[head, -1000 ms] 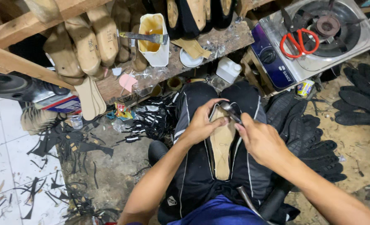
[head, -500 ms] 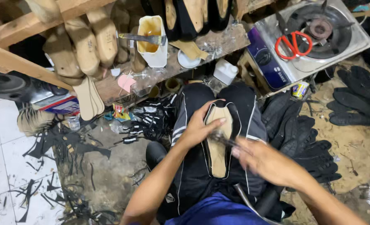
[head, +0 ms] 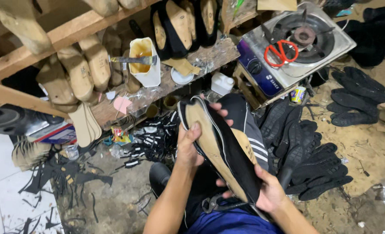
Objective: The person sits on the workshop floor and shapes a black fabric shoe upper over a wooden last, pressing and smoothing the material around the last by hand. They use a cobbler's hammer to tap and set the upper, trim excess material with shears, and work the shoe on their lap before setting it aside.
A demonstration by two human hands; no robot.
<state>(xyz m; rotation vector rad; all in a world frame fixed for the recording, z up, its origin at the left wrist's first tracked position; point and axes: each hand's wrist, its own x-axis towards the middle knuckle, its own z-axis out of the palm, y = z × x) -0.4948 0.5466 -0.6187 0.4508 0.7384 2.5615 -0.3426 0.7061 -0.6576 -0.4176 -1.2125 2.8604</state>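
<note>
I hold a black shoe upper stretched over a last [head: 222, 149], its tan insole side turned up and to the left, over my lap. My left hand [head: 191, 143] grips its toe end with the thumb on the tan insole. My right hand [head: 268, 190] holds its heel end from below. A pair of metal pliers [head: 214, 203] lies on my lap under the shoe.
A gas stove [head: 294, 45] with red scissors [head: 281, 52] stands at the upper right. Black soles [head: 313, 160] are piled to the right. A wooden shelf [head: 158, 89] holds a white glue jug [head: 145, 60], wooden lasts [head: 77, 71] and lasted shoes [head: 179, 26]. Scraps litter the floor at left.
The shoe was lying flat on my lap with a tool worked at its toe. Now the tool is out of my right hand, and both hands have lifted and tilted the shoe.
</note>
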